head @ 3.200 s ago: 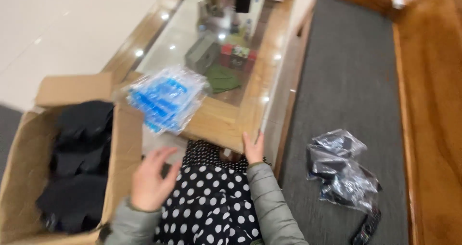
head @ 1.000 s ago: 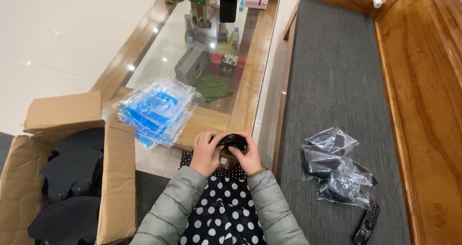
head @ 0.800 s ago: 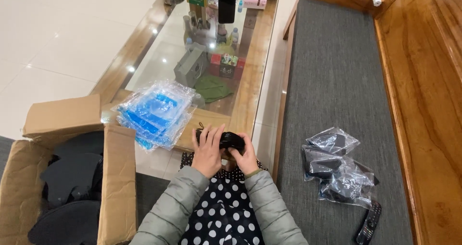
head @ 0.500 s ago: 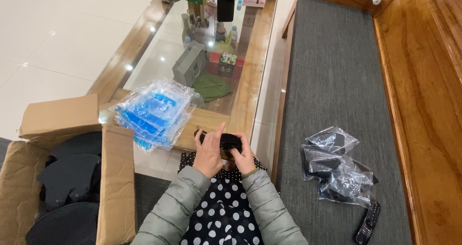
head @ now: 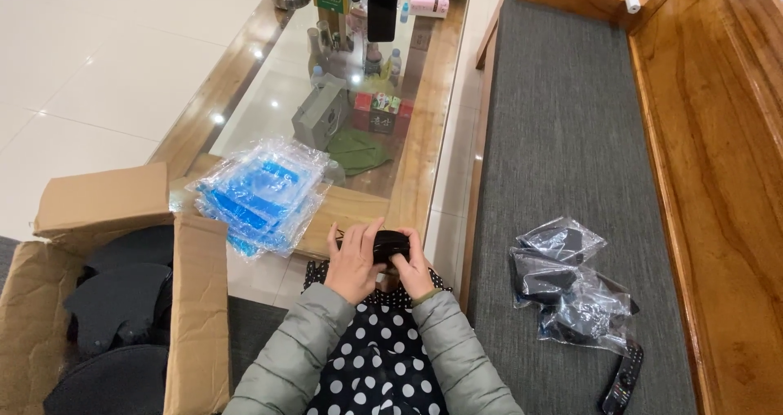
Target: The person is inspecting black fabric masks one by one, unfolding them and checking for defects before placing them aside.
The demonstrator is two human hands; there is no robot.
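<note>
Gripping a small black case (head: 382, 244), fingers (head: 347, 237) of both hands wrap its ends.

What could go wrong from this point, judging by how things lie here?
1. The small black item is held between the left hand and right hand above the gap at the coffee table edge; a slip would likely drop it to the floor.
2. The stack of clear blue bags overhangs the table's near corner and might slide off.
3. The remote control lies close to the bagged items on the bench cushion; a careless reach may knock it.
</note>
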